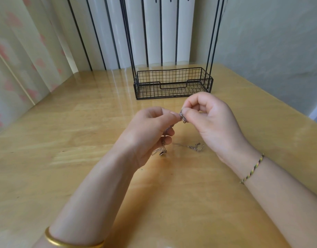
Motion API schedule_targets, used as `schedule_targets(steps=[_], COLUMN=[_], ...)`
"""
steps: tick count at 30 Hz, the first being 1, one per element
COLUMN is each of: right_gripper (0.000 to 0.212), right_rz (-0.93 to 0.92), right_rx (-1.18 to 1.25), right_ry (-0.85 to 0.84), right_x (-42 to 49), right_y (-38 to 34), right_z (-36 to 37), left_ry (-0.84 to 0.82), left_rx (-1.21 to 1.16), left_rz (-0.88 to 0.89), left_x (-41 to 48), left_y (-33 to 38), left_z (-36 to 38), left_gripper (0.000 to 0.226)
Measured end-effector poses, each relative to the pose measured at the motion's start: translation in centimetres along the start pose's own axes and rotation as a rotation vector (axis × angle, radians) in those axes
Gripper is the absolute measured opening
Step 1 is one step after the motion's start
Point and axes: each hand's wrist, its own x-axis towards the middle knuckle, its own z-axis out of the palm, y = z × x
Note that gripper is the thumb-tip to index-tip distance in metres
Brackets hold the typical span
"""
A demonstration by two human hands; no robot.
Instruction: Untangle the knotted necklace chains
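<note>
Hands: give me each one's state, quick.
Left hand: pinching the necklace chains, loose strands hanging below.
Right hand: pinching the same chains at the knot.

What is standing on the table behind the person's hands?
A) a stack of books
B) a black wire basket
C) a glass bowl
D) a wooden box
B. A black wire basket stands on the table beyond the left hand and right hand, which both pinch the necklace chains.

Head-worn view, forward and downward
</note>
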Motion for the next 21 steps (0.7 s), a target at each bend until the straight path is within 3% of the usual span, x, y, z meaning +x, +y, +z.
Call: schedule_targets(steps=[12,21], right_gripper=[0.015,0.005], right_rz=[0.042,0.244], right_rx=[-0.055,0.041], right_ry=[-0.028,-0.065], right_x=[-0.18,-0.12], right_y=[-0.47,-0.81], right_z=[0.01,-0.39], left_ry=[0.051,0.045], left_rx=[-0.033,-0.069], left_rz=[0.02,0.032], left_x=[-0.12,-0.1], left_y=[0.04,0.07], left_z=[0.31,0.23], left_gripper=[0.017,0.02])
